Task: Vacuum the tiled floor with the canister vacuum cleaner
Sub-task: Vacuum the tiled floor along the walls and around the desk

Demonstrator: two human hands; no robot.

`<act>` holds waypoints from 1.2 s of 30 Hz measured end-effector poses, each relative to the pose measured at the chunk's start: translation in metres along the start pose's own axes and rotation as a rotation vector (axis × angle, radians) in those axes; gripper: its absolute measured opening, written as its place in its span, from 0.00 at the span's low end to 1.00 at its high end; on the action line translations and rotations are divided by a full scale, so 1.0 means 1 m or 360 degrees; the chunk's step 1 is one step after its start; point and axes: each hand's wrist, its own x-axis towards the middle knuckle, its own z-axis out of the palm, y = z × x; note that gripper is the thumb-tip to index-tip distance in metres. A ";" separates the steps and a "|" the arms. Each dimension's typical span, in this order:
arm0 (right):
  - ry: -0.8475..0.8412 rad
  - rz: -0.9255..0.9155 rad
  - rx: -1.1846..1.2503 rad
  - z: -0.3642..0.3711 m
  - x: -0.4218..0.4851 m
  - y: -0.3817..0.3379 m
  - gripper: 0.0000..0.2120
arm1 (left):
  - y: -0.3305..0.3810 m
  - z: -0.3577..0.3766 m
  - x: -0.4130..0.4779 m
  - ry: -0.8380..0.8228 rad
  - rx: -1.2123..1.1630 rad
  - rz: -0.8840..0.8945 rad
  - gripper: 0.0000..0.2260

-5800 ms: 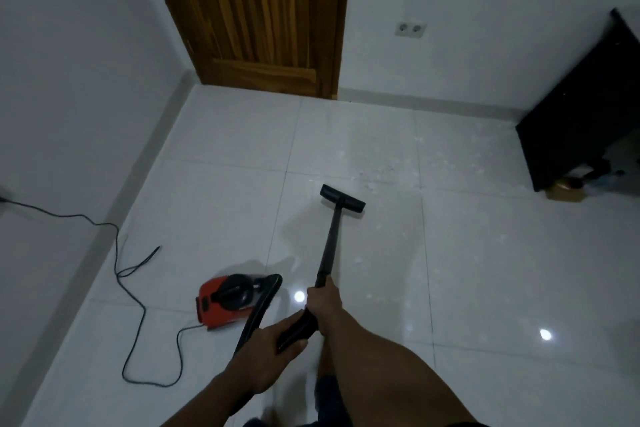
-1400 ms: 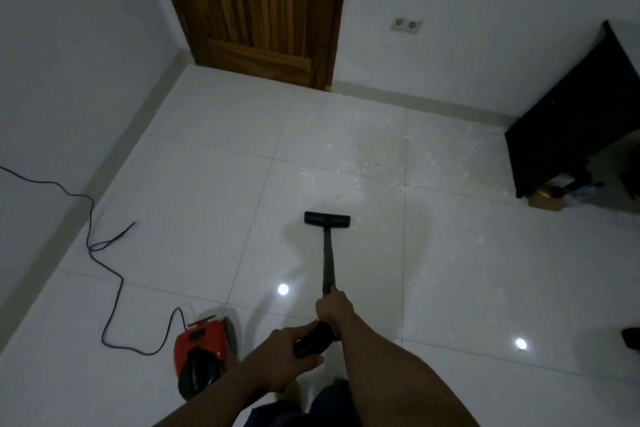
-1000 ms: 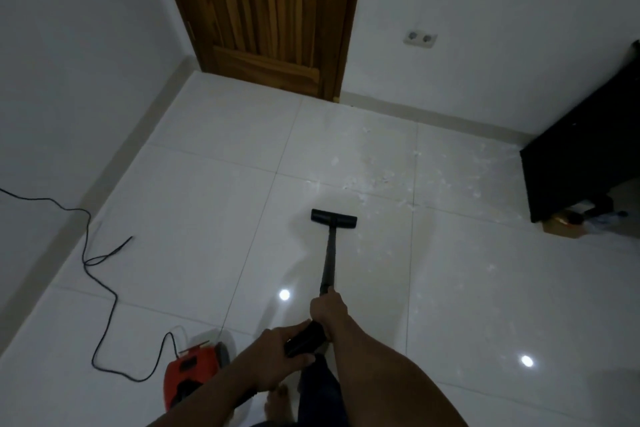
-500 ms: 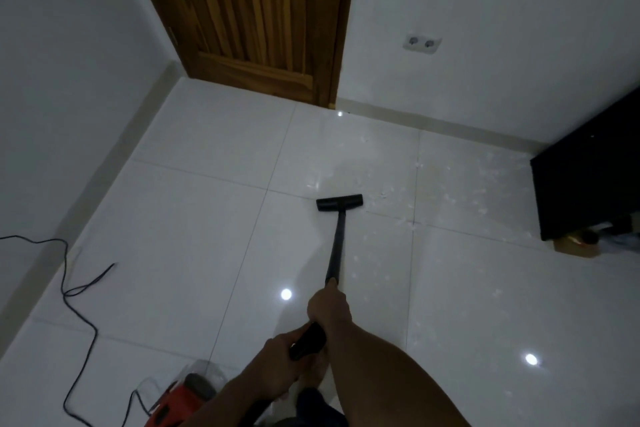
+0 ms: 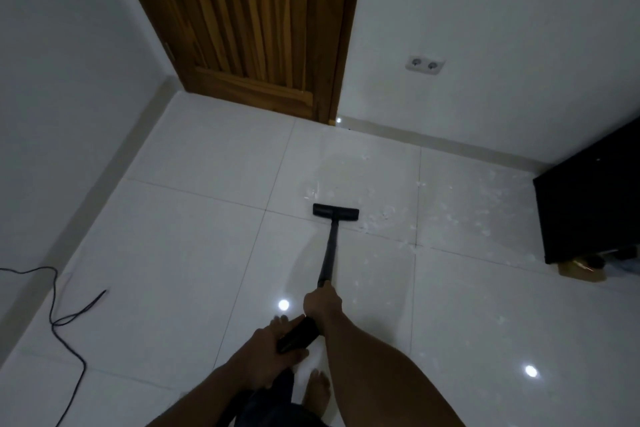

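Note:
A black vacuum wand [image 5: 329, 253] runs forward from my hands to a flat black floor nozzle [image 5: 335, 211] resting on the white tiled floor [image 5: 180, 246]. My right hand [image 5: 322, 303] grips the wand's lower end. Behind it, my left hand [image 5: 270, 352] holds the black handle where the hose joins. White crumbs and dust [image 5: 391, 218] lie just right of the nozzle and spread toward the dark cabinet. The red canister is out of view.
A wooden door [image 5: 249, 28] stands shut in the far corner. A black cabinet [image 5: 592, 204] fills the right side, with a small yellowish box [image 5: 581, 270] at its foot. The black power cord [image 5: 62, 319] loops on the left. My bare foot [image 5: 317, 392] is below.
I have stepped forward and the view has moved toward the door. The nozzle now sits further along beside the debris, and the red canister has dropped out of view.

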 end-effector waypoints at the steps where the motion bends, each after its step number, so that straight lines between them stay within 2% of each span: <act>1: 0.0005 0.0004 0.0007 -0.001 0.003 -0.009 0.27 | 0.001 -0.008 0.006 0.0009 0.0003 -0.0009 0.23; 13: 0.0122 0.0066 0.0190 -0.014 0.056 -0.126 0.29 | 0.042 -0.114 0.082 -0.0006 0.0041 0.0127 0.24; 16: 0.0132 0.0105 0.0227 -0.021 0.062 -0.137 0.29 | 0.053 -0.123 0.090 -0.0027 0.0002 0.0191 0.28; 22: 0.0141 0.0143 0.0181 -0.036 0.085 -0.156 0.25 | 0.082 -0.134 0.112 -0.0069 0.0015 0.0162 0.26; 28: 0.0112 0.0098 0.0146 -0.055 0.119 -0.184 0.28 | 0.106 -0.149 0.147 -0.0062 -0.0110 0.0149 0.29; 30: 0.0114 0.0090 0.0143 -0.069 0.129 -0.198 0.28 | 0.113 -0.153 0.164 -0.0042 -0.0100 0.0137 0.28; 33: 0.0047 0.0061 0.0157 -0.093 0.150 -0.221 0.30 | 0.120 -0.161 0.197 -0.0036 -0.0145 0.0125 0.31; 36: 0.0050 0.0042 0.0153 -0.115 0.171 -0.237 0.32 | 0.138 -0.166 0.227 -0.0004 -0.0138 0.0099 0.30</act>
